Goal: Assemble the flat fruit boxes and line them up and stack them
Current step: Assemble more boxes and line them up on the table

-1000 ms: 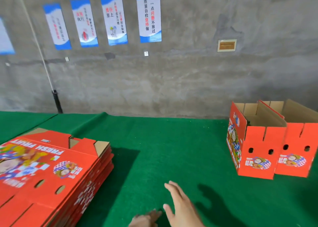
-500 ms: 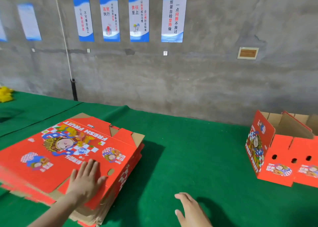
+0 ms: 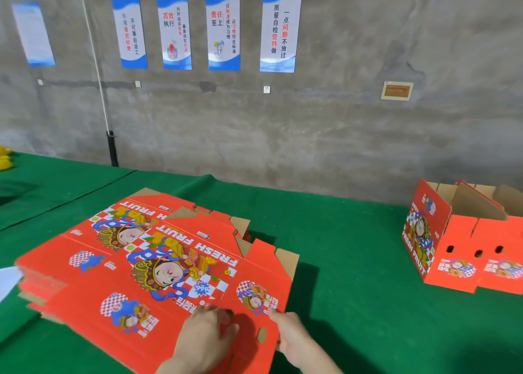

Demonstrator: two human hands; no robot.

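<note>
Right hand (image 3: 291, 334), bottom middle of the frame, is clamped on the near right edge of the top flat box (image 3: 181, 274), thumb on the printed side and the other fingers tucked under it. Left hand (image 3: 206, 337) sits just beside it on top of the same sheet, fingers bent with the tips by an oval cutout. Honestly can't tell if it's hooked in or just pressing down.

That flat box lies skewed, hanging off the stack (image 3: 93, 240) toward the lower right. The stack takes up the left centre of the green table (image 3: 353, 274). Well apart at the right edge are two folded-up boxes (image 3: 464, 249) side by side, tops open. Blue-and-white posters (image 3: 223, 29) hang along the upper part of the grey wall.
</note>
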